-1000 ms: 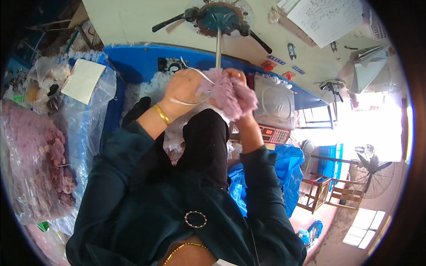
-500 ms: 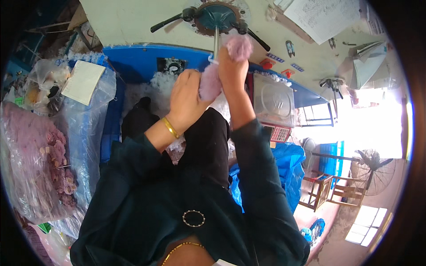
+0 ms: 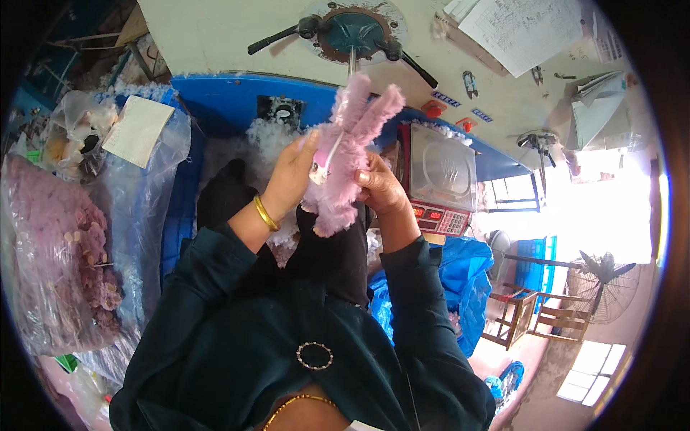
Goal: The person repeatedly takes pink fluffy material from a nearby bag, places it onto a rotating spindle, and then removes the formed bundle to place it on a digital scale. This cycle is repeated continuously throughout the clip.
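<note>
A lilac plush rabbit (image 3: 341, 183) with two long upright ears is between my hands, above my lap. Its printed face is turned toward my left hand (image 3: 289, 174), which grips that side of the head. My right hand (image 3: 383, 188) pinches the opposite side of the body, thumb on the fur. Just beyond the ears, a thin metal tube (image 3: 351, 60) comes out of a round dark fitting (image 3: 352, 34) in the pale machine panel. The ears partly cover the tube, and the rabbit's far side is hidden.
White stuffing (image 3: 272, 140) lies along the blue trough (image 3: 215, 97). At right stands a red scale (image 3: 445, 219) with a clear cover, near red buttons (image 3: 433, 108). A plastic bag of lilac plush pieces (image 3: 61, 237) is at left; a blue bag (image 3: 460, 287) is at right.
The rabbit has come away from the tube and down toward my lap, its ears now standing up. My right hand has moved down from beside the tube to the rabbit's body.
</note>
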